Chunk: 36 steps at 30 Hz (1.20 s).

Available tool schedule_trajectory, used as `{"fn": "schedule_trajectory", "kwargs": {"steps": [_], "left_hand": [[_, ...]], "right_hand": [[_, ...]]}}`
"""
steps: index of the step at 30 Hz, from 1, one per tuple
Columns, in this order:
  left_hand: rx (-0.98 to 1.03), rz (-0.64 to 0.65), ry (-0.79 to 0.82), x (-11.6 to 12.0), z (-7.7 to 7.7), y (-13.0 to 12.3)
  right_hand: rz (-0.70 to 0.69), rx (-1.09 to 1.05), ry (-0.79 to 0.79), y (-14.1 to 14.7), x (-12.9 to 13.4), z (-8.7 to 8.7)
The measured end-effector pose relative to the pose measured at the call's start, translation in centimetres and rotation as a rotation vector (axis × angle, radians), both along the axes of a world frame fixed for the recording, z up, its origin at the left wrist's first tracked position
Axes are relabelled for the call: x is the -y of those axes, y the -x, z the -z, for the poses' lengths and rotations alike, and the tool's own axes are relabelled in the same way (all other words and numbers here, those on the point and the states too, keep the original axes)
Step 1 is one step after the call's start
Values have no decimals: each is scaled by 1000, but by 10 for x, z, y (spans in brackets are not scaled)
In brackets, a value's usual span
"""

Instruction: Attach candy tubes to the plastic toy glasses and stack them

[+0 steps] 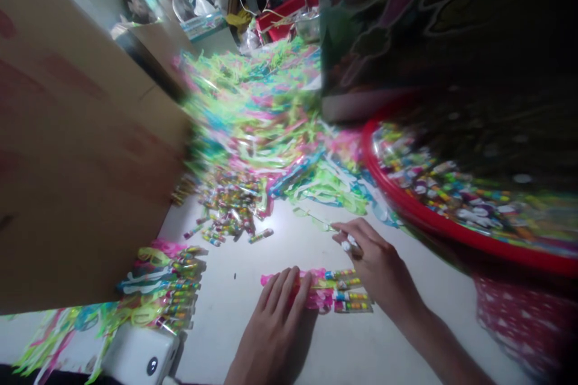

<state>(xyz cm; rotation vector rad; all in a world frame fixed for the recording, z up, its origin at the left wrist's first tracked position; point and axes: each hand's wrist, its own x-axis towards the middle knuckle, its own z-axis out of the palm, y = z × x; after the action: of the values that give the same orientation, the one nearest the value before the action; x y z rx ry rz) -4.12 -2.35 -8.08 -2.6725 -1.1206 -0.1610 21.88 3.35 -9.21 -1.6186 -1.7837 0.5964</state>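
Note:
My left hand (275, 313) lies flat, fingers stretched, over the pink plastic pieces (320, 298) at the lower middle of the table. Striped candy tubes (352, 301) extend to the right from those pieces. Above them, my right hand (372, 255) is closed, its fingertips on the end of a thin pale green plastic piece (316, 218), with small white-ended items (350, 243) in its fingers. A loose heap of striped tubes (232, 198) sits left of centre, and a single tube (261, 235) lies just below it.
A big pile of coloured plastic strips (262, 108) covers the back. On the right stands a red-rimmed basin (406, 210) full of small pieces. A cardboard box (90, 150) rises at left, above a row of assembled pieces (180, 289) and a white device (139, 355).

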Motion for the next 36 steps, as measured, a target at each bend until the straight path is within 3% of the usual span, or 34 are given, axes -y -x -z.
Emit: {"fn": "schedule_trajectory", "kwargs": {"steps": [4,7,10,13,15,17,19,21,23,25,27,29,31,34,36], "left_hand": [[-32,8,-8,13,-4,1],[3,37,11,15,-10,0],[208,33,132,18,-20,1],[601,-185,372,20,-30,-1],[969,-405,576,16,-35,-9],[1355,-498,771,6,-40,-23],[1664,-416,923,-6,-49,-40],[1902,-295,998,-14,-61,-56],[2109,-202,1036,-16,-74,-66],[2250,-131,1064,-11,-83,-69],[2248,-134,1066,-2,-87,-64],[2061,-214,958,5,-86,-55],[1683,-231,760,9,-84,-46],[1090,-58,384,8,-86,-38],[867,26,201,8,-90,-37]], "right_hand": [[-1,278,3,13,-19,-6],[-1,273,14,19,-24,-1],[29,189,22,16,-20,9],[54,50,29,8,-12,8],[79,-74,59,5,-2,-6],[103,-280,166,6,12,-29],[-37,-520,350,11,28,-54],[-202,-665,431,18,43,-72],[-232,-703,488,23,53,-81],[-157,-675,511,24,57,-85],[-82,-633,504,21,56,-88],[-84,-631,517,17,56,-92],[-145,-683,562,14,57,-96],[-157,-734,581,13,63,-98],[-147,-722,532,14,65,-100]]}}
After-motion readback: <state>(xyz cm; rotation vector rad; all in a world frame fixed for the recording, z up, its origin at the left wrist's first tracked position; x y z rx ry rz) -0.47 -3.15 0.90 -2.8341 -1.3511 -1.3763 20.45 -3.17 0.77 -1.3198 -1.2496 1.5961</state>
